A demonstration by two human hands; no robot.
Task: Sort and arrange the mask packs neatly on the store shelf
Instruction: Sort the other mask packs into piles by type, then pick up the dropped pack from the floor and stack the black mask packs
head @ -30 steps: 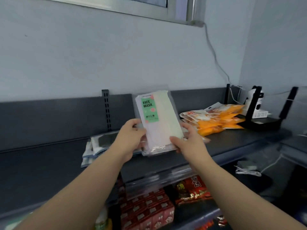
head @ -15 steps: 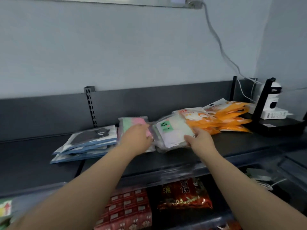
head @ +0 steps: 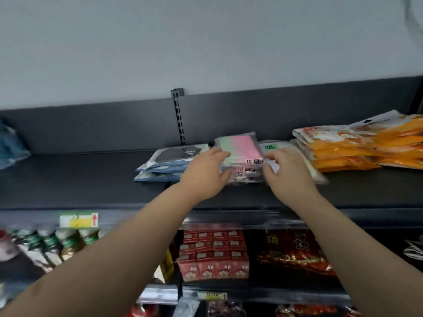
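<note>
Left hand [head: 206,172]: fingers over the top, thumb at the front, grips the left edge of the pink-green mask stack [head: 240,148]. Right hand [head: 287,173]: fingers bent, thumb against the stack's right edge, lying over the FACE MASK pack [head: 280,146]. Can't tell if it's pinching either pack or just pressing.

Top shelf [head: 80,179], left to right:
- blue packs [head: 11,145], far 9 o'clock, well apart from the rest
- black mask packs [head: 174,161], flat pile, just beside the stack at its 9 o'clock
- pink-green mask stack, flat, centre, between both hands
- FACE MASK pack at the stack's 3 o'clock, touching it, mostly covered by the right hand
- orange mask packs [head: 357,147], fanned pile at 3 o'clock, overlapping the FACE MASK pack's far edge

Slotted upright [head: 178,120] on the back panel, at 11 o'clock of the stack.

Lower shelf, 6 o'clock: bottles [head: 57,243] left, yellow price tag [head: 79,220] above them, red cartons [head: 215,252] centre, red snack bags [head: 295,250] right. All blurred.
</note>
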